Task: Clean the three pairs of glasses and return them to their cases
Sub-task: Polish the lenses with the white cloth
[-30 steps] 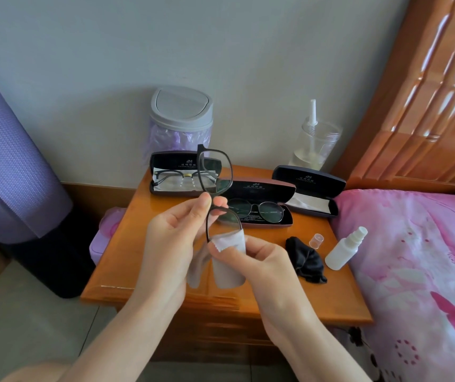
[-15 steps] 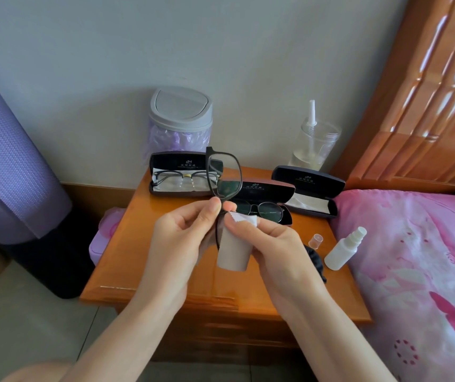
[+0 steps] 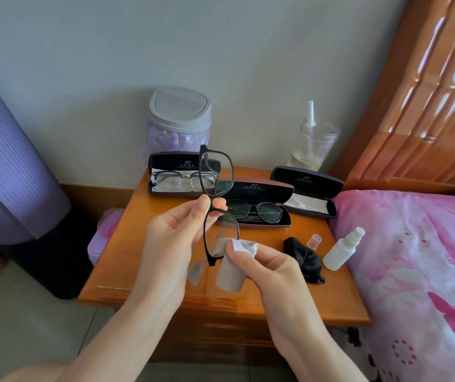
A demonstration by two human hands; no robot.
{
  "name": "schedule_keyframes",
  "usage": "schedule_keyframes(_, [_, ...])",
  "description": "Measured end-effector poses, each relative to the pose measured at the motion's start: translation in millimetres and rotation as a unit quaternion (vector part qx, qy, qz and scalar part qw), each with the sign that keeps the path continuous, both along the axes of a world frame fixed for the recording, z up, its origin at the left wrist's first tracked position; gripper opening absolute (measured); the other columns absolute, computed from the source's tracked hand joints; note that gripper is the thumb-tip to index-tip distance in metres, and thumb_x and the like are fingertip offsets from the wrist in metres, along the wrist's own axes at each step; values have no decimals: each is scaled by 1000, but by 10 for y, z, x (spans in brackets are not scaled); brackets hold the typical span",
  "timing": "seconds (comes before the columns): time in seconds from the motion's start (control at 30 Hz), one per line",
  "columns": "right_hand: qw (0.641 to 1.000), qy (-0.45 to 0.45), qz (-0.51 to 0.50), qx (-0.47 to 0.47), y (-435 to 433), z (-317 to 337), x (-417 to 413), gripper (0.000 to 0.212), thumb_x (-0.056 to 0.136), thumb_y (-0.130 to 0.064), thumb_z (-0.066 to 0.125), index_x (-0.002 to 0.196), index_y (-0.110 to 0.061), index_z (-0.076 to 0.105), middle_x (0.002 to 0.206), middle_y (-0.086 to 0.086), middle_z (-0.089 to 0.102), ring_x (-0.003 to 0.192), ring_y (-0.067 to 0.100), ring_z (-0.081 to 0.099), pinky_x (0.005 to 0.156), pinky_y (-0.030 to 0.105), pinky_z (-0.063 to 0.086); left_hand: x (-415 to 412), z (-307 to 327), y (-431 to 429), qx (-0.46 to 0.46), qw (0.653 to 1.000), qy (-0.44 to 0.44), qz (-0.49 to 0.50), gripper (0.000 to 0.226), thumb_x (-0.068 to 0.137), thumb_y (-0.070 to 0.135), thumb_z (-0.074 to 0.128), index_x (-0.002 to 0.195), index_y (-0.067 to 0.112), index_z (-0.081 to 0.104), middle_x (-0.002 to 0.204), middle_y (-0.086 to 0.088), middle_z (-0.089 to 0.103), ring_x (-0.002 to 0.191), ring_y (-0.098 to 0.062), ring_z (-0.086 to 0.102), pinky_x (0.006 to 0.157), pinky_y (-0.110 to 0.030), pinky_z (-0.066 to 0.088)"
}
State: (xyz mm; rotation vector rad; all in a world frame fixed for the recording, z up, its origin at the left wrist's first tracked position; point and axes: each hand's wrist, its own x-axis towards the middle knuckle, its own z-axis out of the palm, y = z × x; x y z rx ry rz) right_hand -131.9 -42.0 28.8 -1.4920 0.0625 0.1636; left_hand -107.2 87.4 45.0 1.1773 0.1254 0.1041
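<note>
My left hand (image 3: 174, 238) pinches the bridge of black square-framed glasses (image 3: 216, 175), held upright above the nightstand. My right hand (image 3: 259, 263) pinches a pale grey cleaning cloth (image 3: 230, 274) around the edge of the lower lens. Three open cases lie at the back of the table. The left case (image 3: 165, 161) holds a pair with a gold bridge (image 3: 185, 177). The middle maroon case (image 3: 264, 188) holds round thin-framed glasses (image 3: 256, 212). The right case (image 3: 307, 179) holds only a white cloth.
On the wooden nightstand (image 3: 127, 244) lie a black cloth (image 3: 306, 260), a clear cap (image 3: 315, 241) and a white spray bottle (image 3: 343, 249). A lidded bin (image 3: 179, 114) and a clear jar (image 3: 314, 144) stand at the back. A pink bed (image 3: 419, 271) borders the right.
My right hand has slid the cloth from near the bridge down to the lower lens's bottom edge. The glasses have shifted slightly left and more upright.
</note>
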Motion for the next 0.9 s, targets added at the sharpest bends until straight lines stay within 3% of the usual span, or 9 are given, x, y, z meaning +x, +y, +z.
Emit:
schedule_keyframes(0.13, [1000, 15, 22, 6, 23, -46, -30, 28, 72, -32, 67, 88, -11, 76, 86, 2, 74, 72, 7, 65, 63, 19, 53, 26, -10, 22, -8, 1000, 2, 3, 20, 69, 36, 59, 68, 28, 77, 90, 7, 76, 94, -7, 70, 90, -26, 48])
schedule_keyframes(0.27, [1000, 18, 15, 3, -50, -75, -4, 34, 70, -35, 66, 92, -11, 76, 91, 3, 75, 81, 13, 67, 70, 24, 54, 58, -19, 62, -10, 1000, 5, -6, 21, 71, 33, 60, 80, 21, 74, 88, 5, 76, 91, -10, 71, 84, -23, 53])
schedule_keyframes(0.47, [999, -20, -26, 15, -300, 25, 143, 37, 78, -38, 61, 102, -13, 74, 103, 5, 72, 93, 19, 65, 77, 28, 53, 55, 14, 133, 48, 997, -18, -57, 23, 73, 33, 60, 82, 18, 75, 88, 2, 76, 89, -10, 71, 80, -14, 54])
schedule_keyframes(0.63, [996, -40, -58, 50, -372, 156, 309, 38, 77, -40, 61, 100, -13, 74, 107, 14, 70, 102, 25, 63, 91, 43, 51, 51, 33, 161, 88, 992, -38, -80, 23, 76, 33, 58, 84, 19, 75, 90, 2, 76, 92, -9, 71, 88, -23, 48])
schedule_keyframes(0.73, [995, -56, -45, 63, -333, 260, 389, 39, 82, -38, 57, 103, -9, 72, 111, 14, 69, 109, 28, 63, 95, 42, 51, 41, 24, 158, 123, 986, -48, -99, 26, 81, 32, 57, 90, 15, 75, 92, 3, 76, 94, -7, 70, 92, -23, 48])
schedule_keyframes(0.9, [995, -91, 14, 41, -231, 388, 452, 44, 88, -38, 51, 110, -5, 69, 107, 12, 72, 105, 25, 67, 95, 43, 51, 51, -6, 155, 183, 975, -56, -116, 21, 82, 35, 57, 84, 25, 75, 90, 12, 75, 94, 1, 67, 85, -17, 44])
